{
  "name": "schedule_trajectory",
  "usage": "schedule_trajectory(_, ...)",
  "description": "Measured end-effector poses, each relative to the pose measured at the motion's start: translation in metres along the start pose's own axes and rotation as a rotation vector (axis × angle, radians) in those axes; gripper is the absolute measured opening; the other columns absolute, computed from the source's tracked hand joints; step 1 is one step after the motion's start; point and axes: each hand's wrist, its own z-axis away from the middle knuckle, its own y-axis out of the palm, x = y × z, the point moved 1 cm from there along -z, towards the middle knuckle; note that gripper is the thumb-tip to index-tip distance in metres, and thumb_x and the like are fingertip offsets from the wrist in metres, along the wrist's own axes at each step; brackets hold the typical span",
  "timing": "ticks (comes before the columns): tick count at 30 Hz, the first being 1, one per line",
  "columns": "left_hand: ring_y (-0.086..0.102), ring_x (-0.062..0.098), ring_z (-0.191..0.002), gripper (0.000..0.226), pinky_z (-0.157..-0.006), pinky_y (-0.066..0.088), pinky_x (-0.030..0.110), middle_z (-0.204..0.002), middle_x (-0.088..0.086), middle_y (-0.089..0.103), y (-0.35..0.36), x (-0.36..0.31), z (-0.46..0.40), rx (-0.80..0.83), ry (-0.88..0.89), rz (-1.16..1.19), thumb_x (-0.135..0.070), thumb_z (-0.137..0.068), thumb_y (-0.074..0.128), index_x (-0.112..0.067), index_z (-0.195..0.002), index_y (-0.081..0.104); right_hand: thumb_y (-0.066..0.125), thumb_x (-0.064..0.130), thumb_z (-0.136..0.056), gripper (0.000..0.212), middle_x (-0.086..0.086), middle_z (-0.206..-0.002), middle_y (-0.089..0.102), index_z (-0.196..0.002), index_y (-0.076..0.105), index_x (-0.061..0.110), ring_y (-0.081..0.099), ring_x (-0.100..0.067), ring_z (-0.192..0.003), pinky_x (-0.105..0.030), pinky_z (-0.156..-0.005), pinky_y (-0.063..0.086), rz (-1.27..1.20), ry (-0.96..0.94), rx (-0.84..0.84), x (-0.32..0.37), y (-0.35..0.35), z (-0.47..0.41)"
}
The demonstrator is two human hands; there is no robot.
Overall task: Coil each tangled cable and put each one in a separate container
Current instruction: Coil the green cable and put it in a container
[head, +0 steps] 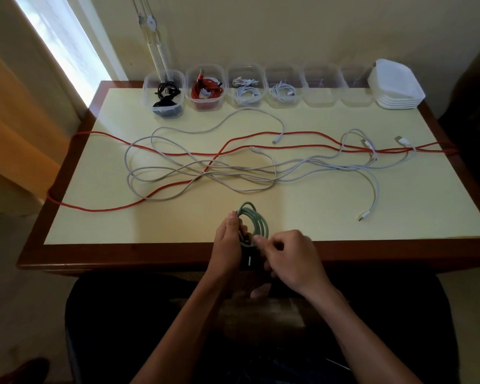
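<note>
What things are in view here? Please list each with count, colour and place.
green cable: one, pale green, coiled, held above the table's near edge
red cable: one, red, loose across the table, over both side edges
white cables: several, tangled mid-table; exact count unclear
containers: six, clear, in a row at the far edge; four hold coiled cables (black, red, white, white), two look empty
lids: one white stack, far right corner
table: one, cream top, brown frame
left hand: grips the coil
right hand: fingers pinch at the coil
</note>
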Motion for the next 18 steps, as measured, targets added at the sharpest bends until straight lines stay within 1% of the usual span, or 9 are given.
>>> schedule_trajectory(2, 0.045, 0.016, -0.064, 0.041, -0.061, 0.04, 0.031, -0.071, 0.004, 0.049, 0.003, -0.001, 0.001, 0.007, 0.007, -0.005, -0.038, -0.105, 0.032, -0.01, -0.08, 0.049, 0.065, 0.045, -0.091, 0.045, -0.003, -0.054, 0.064, -0.057, 0.062, 0.015, 0.064, -0.018, -0.045, -0.03, -0.044, 0.051, -0.092, 0.088, 0.112, 0.001, 0.006, -0.001)
schedule_trajectory(5, 0.044, 0.014, -0.06, 0.039, -0.056, 0.038, 0.028, -0.069, 0.004, 0.049, 0.006, -0.002, 0.002, 0.01, 0.062, -0.05, -0.032, -0.106, 0.031, -0.011, -0.077, 0.048, 0.067, 0.036, -0.091, 0.042, -0.012, -0.06, 0.067, -0.065, 0.067, 0.003, 0.067, -0.031, -0.051, -0.051, -0.053, 0.057, -0.197, 0.123, 0.15, 0.001, 0.013, -0.002)
schedule_trajectory(8, 0.039, 0.011, -0.054, 0.037, -0.05, 0.036, 0.026, -0.064, 0.002, 0.044, 0.002, -0.005, -0.002, -0.074, 0.17, -0.154, -0.025, -0.107, 0.031, -0.013, -0.074, 0.044, 0.066, 0.028, -0.093, 0.031, -0.011, -0.062, 0.067, -0.065, 0.069, 0.013, 0.068, -0.034, -0.059, -0.06, -0.059, 0.057, -0.326, 0.148, 0.273, 0.001, 0.009, 0.002)
schedule_trajectory(10, 0.038, 0.011, -0.054, 0.037, -0.047, 0.035, 0.022, -0.064, 0.002, 0.043, -0.008, -0.009, -0.008, -0.164, 0.223, -0.214, -0.024, -0.107, 0.03, -0.014, -0.074, 0.044, 0.064, 0.023, -0.094, 0.027, -0.008, -0.065, 0.067, -0.068, 0.07, 0.017, 0.067, -0.026, -0.059, -0.05, -0.062, 0.059, -0.365, 0.108, 0.415, 0.002, -0.004, 0.005)
schedule_trajectory(12, 0.038, 0.011, -0.054, 0.038, -0.046, 0.034, 0.02, -0.064, 0.004, 0.042, -0.016, -0.011, -0.013, -0.183, 0.226, -0.195, -0.025, -0.107, 0.029, -0.011, -0.075, 0.045, 0.062, 0.016, -0.096, 0.023, -0.009, -0.065, 0.066, -0.076, 0.07, 0.008, 0.061, -0.016, -0.054, -0.034, -0.055, 0.054, -0.361, 0.067, 0.451, 0.001, -0.02, 0.005)
schedule_trajectory(14, 0.036, 0.009, -0.052, 0.038, -0.048, 0.033, 0.022, -0.061, 0.001, 0.041, -0.016, -0.012, -0.011, -0.139, 0.196, -0.153, -0.025, -0.107, 0.029, -0.011, -0.075, 0.044, 0.061, 0.012, -0.096, 0.021, -0.01, -0.065, 0.066, -0.084, 0.069, -0.002, 0.059, -0.015, -0.053, -0.025, -0.052, 0.051, -0.299, 0.032, 0.43, -0.004, -0.032, 0.002)
schedule_trajectory(15, 0.034, 0.009, -0.051, 0.038, -0.049, 0.031, 0.024, -0.059, -0.002, 0.038, -0.015, -0.012, -0.011, -0.112, 0.164, -0.106, -0.025, -0.107, 0.029, -0.012, -0.074, 0.043, 0.06, 0.013, -0.097, 0.017, -0.009, -0.067, 0.068, -0.09, 0.069, 0.0, 0.061, -0.016, -0.054, -0.026, -0.054, 0.051, -0.238, 0.008, 0.411, -0.005, -0.035, -0.001)
schedule_trajectory(16, 0.032, 0.008, -0.051, 0.038, -0.051, 0.03, 0.024, -0.058, -0.004, 0.035, -0.013, -0.013, -0.011, -0.09, 0.119, -0.039, -0.025, -0.107, 0.029, -0.013, -0.074, 0.042, 0.06, 0.015, -0.097, 0.012, -0.007, -0.068, 0.07, -0.098, 0.07, 0.009, 0.063, -0.016, -0.055, -0.028, -0.056, 0.053, -0.169, -0.014, 0.393, -0.007, -0.036, -0.004)
schedule_trajectory(18, 0.029, 0.009, -0.052, 0.038, -0.053, 0.027, 0.025, -0.057, -0.003, 0.032, -0.01, -0.014, -0.01, -0.075, -0.027, 0.158, -0.028, -0.107, 0.03, -0.013, -0.075, 0.043, 0.059, 0.018, -0.098, 0.018, -0.001, -0.07, 0.072, -0.11, 0.064, 0.03, 0.067, -0.011, -0.06, -0.03, -0.064, 0.057, -0.016, -0.046, 0.326, -0.014, -0.031, -0.009)
